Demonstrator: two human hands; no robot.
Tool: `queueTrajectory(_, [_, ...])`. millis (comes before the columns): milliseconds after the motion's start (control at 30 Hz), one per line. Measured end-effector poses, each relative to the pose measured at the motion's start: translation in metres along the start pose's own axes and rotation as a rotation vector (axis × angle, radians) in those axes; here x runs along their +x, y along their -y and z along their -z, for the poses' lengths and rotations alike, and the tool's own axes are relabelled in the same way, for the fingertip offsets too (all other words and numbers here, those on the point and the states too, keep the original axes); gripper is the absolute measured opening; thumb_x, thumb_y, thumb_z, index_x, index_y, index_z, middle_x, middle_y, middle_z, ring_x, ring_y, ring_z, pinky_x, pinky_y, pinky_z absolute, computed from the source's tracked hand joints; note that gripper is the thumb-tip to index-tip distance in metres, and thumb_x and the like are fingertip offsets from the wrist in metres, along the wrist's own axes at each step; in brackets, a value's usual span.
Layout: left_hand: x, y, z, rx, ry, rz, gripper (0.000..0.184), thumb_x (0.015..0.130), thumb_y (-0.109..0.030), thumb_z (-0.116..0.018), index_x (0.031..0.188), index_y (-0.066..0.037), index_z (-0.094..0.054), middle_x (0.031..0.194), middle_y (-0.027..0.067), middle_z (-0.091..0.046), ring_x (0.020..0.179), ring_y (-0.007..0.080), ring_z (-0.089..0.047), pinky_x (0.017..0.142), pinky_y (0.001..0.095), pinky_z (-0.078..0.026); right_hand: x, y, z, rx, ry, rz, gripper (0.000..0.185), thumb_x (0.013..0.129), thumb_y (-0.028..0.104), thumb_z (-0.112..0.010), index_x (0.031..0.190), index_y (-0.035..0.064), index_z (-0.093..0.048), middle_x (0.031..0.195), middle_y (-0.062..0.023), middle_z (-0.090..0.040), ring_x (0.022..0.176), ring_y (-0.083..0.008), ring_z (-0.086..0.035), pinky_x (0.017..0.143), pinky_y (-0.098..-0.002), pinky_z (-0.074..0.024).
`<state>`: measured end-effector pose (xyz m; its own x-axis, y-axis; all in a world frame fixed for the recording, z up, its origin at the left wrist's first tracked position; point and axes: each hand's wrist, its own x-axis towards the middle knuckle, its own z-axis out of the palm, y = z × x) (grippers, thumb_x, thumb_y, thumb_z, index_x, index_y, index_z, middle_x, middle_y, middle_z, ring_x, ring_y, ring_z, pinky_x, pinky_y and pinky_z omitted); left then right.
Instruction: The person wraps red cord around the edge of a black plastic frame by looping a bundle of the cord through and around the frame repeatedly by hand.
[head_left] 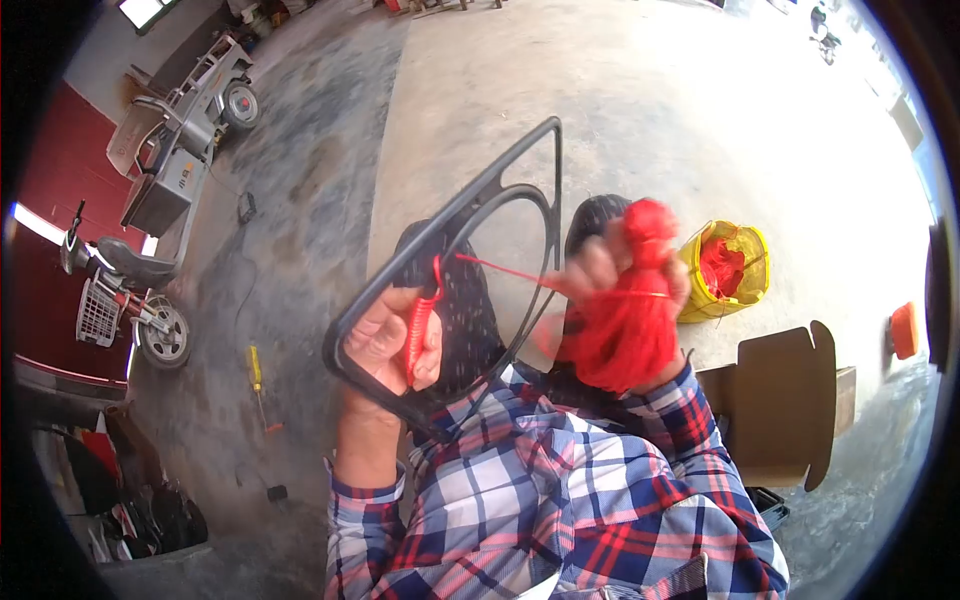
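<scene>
A black frame [450, 215] with a curved inner bar lies tilted over my knees. My left hand [385, 340] is inside its lower left corner, closed around a red coiled piece [418, 335] whose hooked top reaches the frame. From near that hook a red strand [500, 268] runs to the right, across the frame. My right hand [600, 265], smeared by motion, is closed on a bundle of red yarn [630, 340] with a round knot at its top. The bundle hides part of that hand.
Beyond my right hand are a yellow container [755, 265] with red yarn inside and an open cardboard box [785, 410]. An orange object [904, 330] is farther right. On the floor at left lies a yellow-handled screwdriver [256, 370]; a scooter [140, 270] and a cart [180, 170] stand behind.
</scene>
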<state>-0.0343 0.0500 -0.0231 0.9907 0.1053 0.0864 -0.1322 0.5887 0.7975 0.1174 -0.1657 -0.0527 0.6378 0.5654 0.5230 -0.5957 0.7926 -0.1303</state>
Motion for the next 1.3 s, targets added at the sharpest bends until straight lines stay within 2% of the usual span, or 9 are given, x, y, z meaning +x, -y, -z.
queueTrajectory(67, [0.002,-0.002,0.004,0.048,-0.027,-0.025,0.042,0.092,-0.021,-0.064,0.128,-0.004,-0.054,0.083,0.0161,-0.057,0.052,0.017,-0.051,0.039,0.0256,-0.041,-0.003,0.015,-0.014,-0.002,0.083,-0.044,0.052,0.093,0.056,-0.049,0.105,0.0058,-0.047,0.061,-0.0058,-0.053,0.051,-0.0224,-0.055,0.091,-0.0462,-0.0465])
queueTrajectory(400, [0.0,-0.015,0.026,-0.001,-0.049,-0.037,0.049,0.095,-0.015,-0.06,0.139,-0.017,-0.039,0.083,0.0149,-0.056,0.05,0.0152,-0.048,0.038,0.0255,-0.036,-0.04,0.021,-0.028,-0.298,-0.296,-0.19,0.053,0.095,0.054,-0.047,0.11,0.0038,-0.052,0.058,-0.0037,-0.048,0.052,-0.0171,-0.044,0.054,-0.0305,-0.0327])
queueTrajectory(467, [-0.004,-0.016,0.025,0.022,-0.088,-0.02,0.046,0.095,-0.016,-0.06,0.138,-0.014,-0.041,0.086,0.0154,-0.057,0.052,0.0154,-0.049,0.039,0.0256,-0.037,-0.033,0.037,0.006,-0.106,-0.282,-0.171,0.045,0.099,0.047,-0.044,0.108,0.0038,-0.053,0.066,-0.0056,-0.056,0.057,-0.0198,-0.053,0.059,-0.0307,-0.0417])
queueTrajectory(567, [-0.001,-0.011,0.028,0.039,-0.105,-0.009,0.04,0.096,-0.018,-0.06,0.133,-0.007,-0.048,0.089,0.0151,-0.058,0.054,0.0156,-0.051,0.041,0.0255,-0.038,-0.018,0.028,0.01,-0.192,-0.831,-0.178,0.038,0.1,0.038,-0.046,0.112,0.0024,-0.053,0.086,-0.0095,-0.064,0.072,-0.0238,-0.063,0.072,-0.0315,-0.051])
queueTrajectory(667, [0.001,-0.004,0.007,0.013,-0.112,-0.035,0.036,0.097,-0.019,-0.057,0.128,-0.001,-0.052,0.089,0.0142,-0.058,0.056,0.0154,-0.051,0.042,0.025,-0.039,-0.009,0.001,-0.019,-0.355,-0.433,-0.323,0.05,0.092,0.017,-0.062,0.136,0.0022,-0.043,0.11,-0.0122,-0.065,0.102,-0.0204,-0.063,0.092,-0.0334,-0.0489])
queueTrajectory(800, [0.001,0.008,-0.019,-0.057,-0.171,-0.018,0.055,0.091,-0.04,-0.061,0.129,-0.002,-0.052,0.107,0.0161,-0.063,0.069,0.0195,-0.062,0.051,0.0287,-0.047,0.011,-0.005,-0.06,-0.596,-0.035,-0.655,0.062,0.082,0.006,-0.074,0.135,-0.0007,-0.041,0.102,-0.0078,-0.066,0.095,-0.0118,-0.063,0.084,-0.0261,-0.0486])
queueTrajectory(900, [0.008,0.014,-0.041,-0.015,-0.286,-0.052,0.06,0.087,-0.044,-0.067,0.128,-0.001,-0.053,0.107,0.0104,-0.065,0.077,0.0179,-0.063,0.058,0.0279,-0.048,0.023,-0.024,-0.066,-1.305,-0.175,-0.384,0.047,0.081,0.017,-0.079,0.113,0.0008,-0.048,0.085,-0.0028,-0.065,0.08,-0.0081,-0.061,0.073,-0.0242,-0.0489])
queueTrajectory(1100, [0.005,0.017,-0.033,0.088,-0.258,-0.017,0.055,0.08,-0.033,-0.078,0.122,-0.002,-0.059,0.115,0.0114,-0.065,0.107,0.026,-0.063,0.095,0.0412,-0.05,0.009,-0.039,-0.042,-0.839,-0.239,-0.447,0.038,0.083,0.015,-0.079,0.105,0.0029,-0.051,0.079,-0.0013,-0.063,0.072,-0.005,-0.057,0.064,-0.0206,-0.0445])
queueTrajectory(1300, [0.011,0.025,-0.047,0.132,-0.17,0.003,0.053,0.083,-0.025,-0.076,0.125,0.001,-0.058,0.117,0.0089,-0.064,0.106,0.0192,-0.061,0.094,0.0328,-0.047,0.021,-0.03,-0.046,-0.977,-0.171,-0.276,0.023,0.087,0.013,-0.073,0.096,0.0034,-0.054,0.08,0.0,-0.063,0.073,-0.0026,-0.054,0.064,-0.0188,-0.0431])
